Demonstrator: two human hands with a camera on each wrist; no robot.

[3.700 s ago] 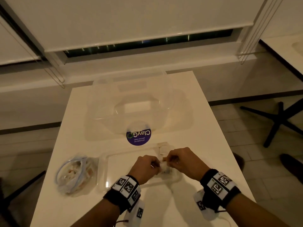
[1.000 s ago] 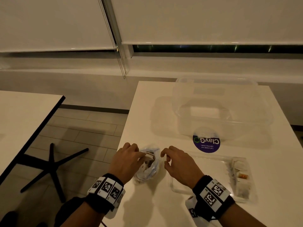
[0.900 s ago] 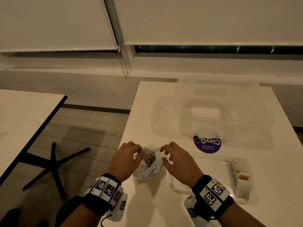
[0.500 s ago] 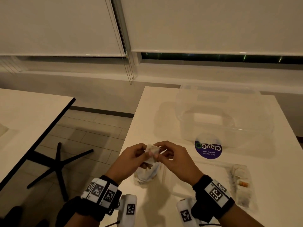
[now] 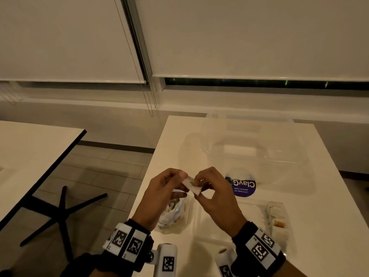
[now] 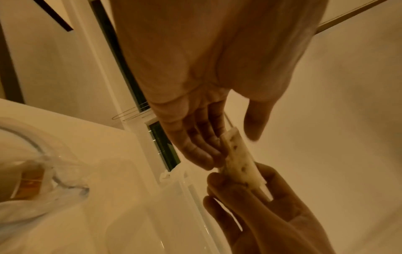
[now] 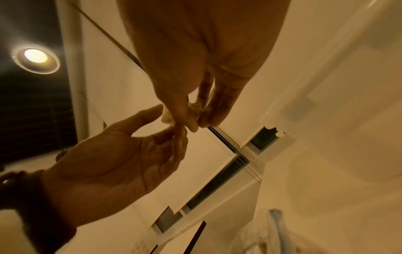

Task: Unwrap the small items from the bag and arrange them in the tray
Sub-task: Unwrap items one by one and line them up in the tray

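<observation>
A: Entry, hands. The left hand [image 5: 159, 193] and the right hand [image 5: 214, 194] meet above the near left part of the white table [image 5: 329, 196], both raised off the surface. Between them sits one small wrapped item [image 5: 191, 184], white and flat.

B: Grip state?

A: Each hand pinches one end. In the left wrist view the wrapper [image 6: 240, 159] is a pale strip with dark specks; the left fingertips [image 6: 204, 154] press its upper part, the thumb stands slightly off it, and the right hand's fingers [image 6: 228, 185] close on its lower end. The remaining fingers of both hands hang loosely curled, holding nothing else.

B: Location of the bag?

A: The clear plastic bag [image 5: 173, 214] lies on the table directly below the left hand, near edge, more wrapped pieces visible inside. Its contents cannot be counted.

B: Tray?

A: The clear tray [image 5: 249, 204] lies just right of the bag. Several small unwrapped items [image 5: 277, 218] sit at its right end, one orange; the rest are too dim to identify.

B: Other items?

A: A large clear lidded container [image 5: 253, 148] stands on the far side of the tray, with a purple round sticker [image 5: 242, 185] on its near face.
</observation>
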